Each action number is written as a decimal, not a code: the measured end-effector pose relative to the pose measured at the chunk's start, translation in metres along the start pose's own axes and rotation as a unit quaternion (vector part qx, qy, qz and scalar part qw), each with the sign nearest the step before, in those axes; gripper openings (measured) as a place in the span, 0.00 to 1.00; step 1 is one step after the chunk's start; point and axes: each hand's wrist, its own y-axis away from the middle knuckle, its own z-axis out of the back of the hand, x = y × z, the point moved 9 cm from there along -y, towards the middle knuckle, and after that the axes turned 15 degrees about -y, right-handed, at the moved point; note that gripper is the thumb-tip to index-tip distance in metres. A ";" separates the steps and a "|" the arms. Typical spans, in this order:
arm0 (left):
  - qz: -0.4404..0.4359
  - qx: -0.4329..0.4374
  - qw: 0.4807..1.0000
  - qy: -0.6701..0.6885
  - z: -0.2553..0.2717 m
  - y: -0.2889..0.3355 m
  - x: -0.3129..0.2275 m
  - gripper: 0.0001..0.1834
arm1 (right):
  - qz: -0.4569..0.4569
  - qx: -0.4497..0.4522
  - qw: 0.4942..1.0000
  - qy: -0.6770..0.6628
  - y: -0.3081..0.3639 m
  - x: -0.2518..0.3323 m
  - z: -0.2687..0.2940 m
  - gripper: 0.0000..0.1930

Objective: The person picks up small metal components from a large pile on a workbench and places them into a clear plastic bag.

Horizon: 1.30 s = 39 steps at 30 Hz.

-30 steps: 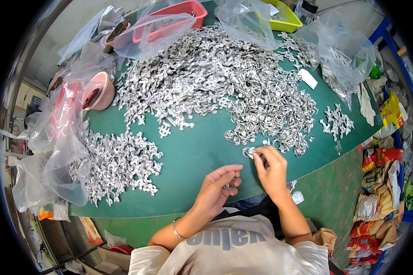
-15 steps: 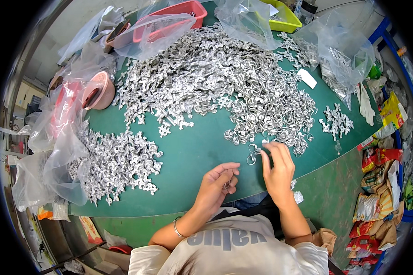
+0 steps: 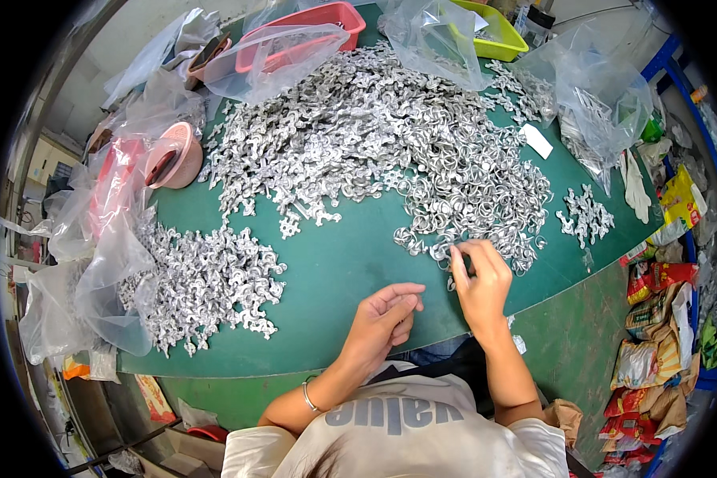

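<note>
A heap of silvery metal rings (image 3: pixel 478 175) lies on the green table in front of me. At its near edge is my right hand (image 3: pixel 484 287), with thumb and fingers closed together. A small shiny ring piece (image 3: pixel 452 283) shows beside the thumb, and other rings touch the fingertips. Closer to my body, my left hand (image 3: pixel 382 323) hovers over the table edge, its fingers curled with the thumb against them. Whatever lies inside that curl is hidden. Joining the ring heap on its left is a big pile of knobbly metal castings (image 3: pixel 311 135).
More castings form a pile (image 3: pixel 207 287) at left and a small group (image 3: pixel 585 215) at right. Around the rim stand a pink cup (image 3: pixel 185 163), a red basket (image 3: pixel 358 32), a yellow-green basket (image 3: pixel 502 49) and plastic bags (image 3: pixel 601 88). A white glove (image 3: pixel 636 191) lies far right.
My right hand has shifted slightly; the rings that hung by its fingertips are now against the heap. My left hand has moved a little right, and the ring glimpsed in it no longer shows.
</note>
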 end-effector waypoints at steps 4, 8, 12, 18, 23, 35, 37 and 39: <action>-0.002 0.006 1.000 -0.010 -0.003 -0.002 -0.002 0.12 | -0.023 -0.022 0.999 -0.038 -0.002 0.004 0.010 0.04; -0.013 0.001 1.000 -0.014 -0.001 -0.004 -0.002 0.13 | -0.099 -0.011 0.985 -0.139 0.004 -0.005 0.007 0.04; -0.011 0.008 1.000 -0.008 -0.005 -0.006 -0.006 0.15 | 0.077 -0.042 0.994 -0.068 0.003 0.015 0.012 0.03; -0.029 -0.006 0.999 -0.022 -0.007 -0.011 -0.009 0.17 | -0.247 -0.011 0.890 -0.383 0.018 -0.030 -0.002 0.04; -0.076 -0.043 0.994 -0.073 -0.006 -0.014 -0.018 0.20 | -0.352 0.064 0.792 -0.494 0.029 -0.043 -0.027 0.06; -0.158 -0.101 0.935 -0.301 -0.014 -0.016 -0.042 0.09 | -0.275 0.038 0.830 -0.484 0.027 -0.032 -0.021 0.06; -0.180 -0.136 0.915 -0.334 -0.006 -0.015 -0.046 0.08 | -0.289 0.086 0.839 -0.453 0.029 -0.029 -0.024 0.05; -0.201 -0.169 0.893 -0.365 -0.002 -0.012 -0.052 0.07 | -0.334 0.098 0.813 -0.466 0.031 -0.027 -0.023 0.05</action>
